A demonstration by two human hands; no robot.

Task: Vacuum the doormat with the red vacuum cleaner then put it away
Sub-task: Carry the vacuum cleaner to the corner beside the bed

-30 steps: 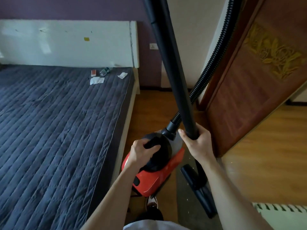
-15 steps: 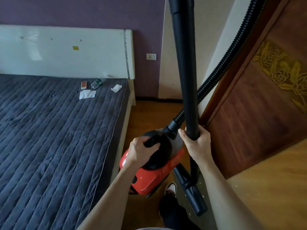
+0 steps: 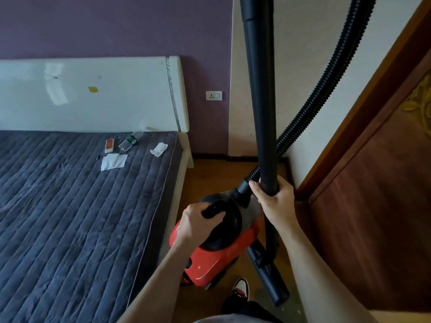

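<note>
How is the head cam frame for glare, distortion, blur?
Head view: bright reflections wash the white headboard; the wide-angle lens makes the door lean and the black tube loom at the top; light is dim; no motion blur on the left hand gripping the red vacuum or the right hand gripping the tube.

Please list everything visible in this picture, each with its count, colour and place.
vacuum: one, red and black, low beside the bed
wand: one, black, upright, centre
hose: one, black, from the vacuum up past the door
nozzle: one, black, at the wand's foot
bed: one, grey, left
headboard: one, white, behind the bed
bottle: one, clear, lying on the bed
packet: one, white and orange, left of the bottle
papers: two, white, on the bed
socket: one, white, on the purple wall
door: one, brown, right
shoe: one, white, red and black, bottom centre
left hand: one, grips the vacuum's handle
right hand: one, grips the wand
</note>
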